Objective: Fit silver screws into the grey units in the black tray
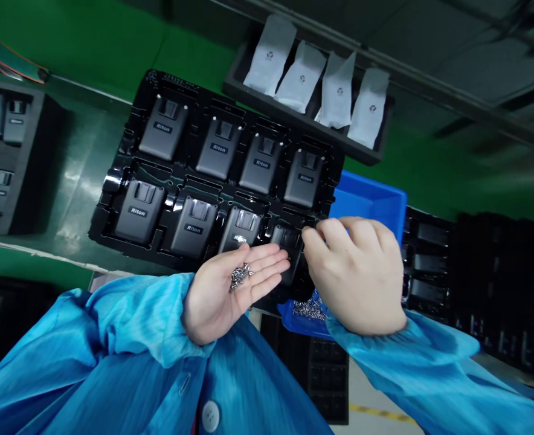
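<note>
My left hand (237, 287) is palm up with its fingers stretched out, and a small pile of metal screws (240, 277) rests in the palm. My right hand (357, 275) is closed, back upward, over the lower right corner of a black plastic tray (170, 172); its fingertips are tucked under, and what they pinch is hidden. Grey cases marked "Riton" (138, 211) sit in two rows in the tray. White dots show at the top corners of the upper-row cases (164, 127). The lower right case (289, 241) lies between my hands, partly covered by my left fingertips.
Behind the tray stands a dark foam box with white pouches (339, 90). A blue bin (371, 193) is at the right, and a blue dish (305, 326) with many screws sits below my right hand. Another foam box (26, 157) with grey cases is at the left.
</note>
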`<control>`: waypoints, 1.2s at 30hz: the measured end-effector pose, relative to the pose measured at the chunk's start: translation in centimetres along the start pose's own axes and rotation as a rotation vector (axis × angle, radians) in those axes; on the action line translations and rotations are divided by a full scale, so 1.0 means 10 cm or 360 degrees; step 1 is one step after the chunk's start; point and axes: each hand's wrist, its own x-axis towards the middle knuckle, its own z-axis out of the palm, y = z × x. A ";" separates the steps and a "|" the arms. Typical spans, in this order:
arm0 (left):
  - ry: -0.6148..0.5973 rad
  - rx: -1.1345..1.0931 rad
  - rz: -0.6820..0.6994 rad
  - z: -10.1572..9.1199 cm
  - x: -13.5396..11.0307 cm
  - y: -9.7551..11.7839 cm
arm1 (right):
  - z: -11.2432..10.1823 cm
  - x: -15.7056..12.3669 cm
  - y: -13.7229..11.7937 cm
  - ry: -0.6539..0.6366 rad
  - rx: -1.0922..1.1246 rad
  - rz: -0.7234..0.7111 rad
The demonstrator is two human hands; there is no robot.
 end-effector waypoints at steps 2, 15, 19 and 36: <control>-0.0009 0.0005 0.0004 -0.01 0.00 0.00 | -0.02 0.02 -0.01 -0.0045 -0.0021 0.0007; 0.0005 0.0001 0.0011 0.00 -0.01 0.00 | 0.07 -0.05 0.15 -0.0056 0.0389 0.0040; 0.0012 -0.0008 0.0008 0.00 -0.01 0.01 | 0.13 -0.15 0.13 0.0040 0.0667 0.0243; -0.0310 -0.0067 -0.0109 -0.08 0.04 0.04 | -0.35 -0.06 -0.15 0.0241 0.1052 0.0439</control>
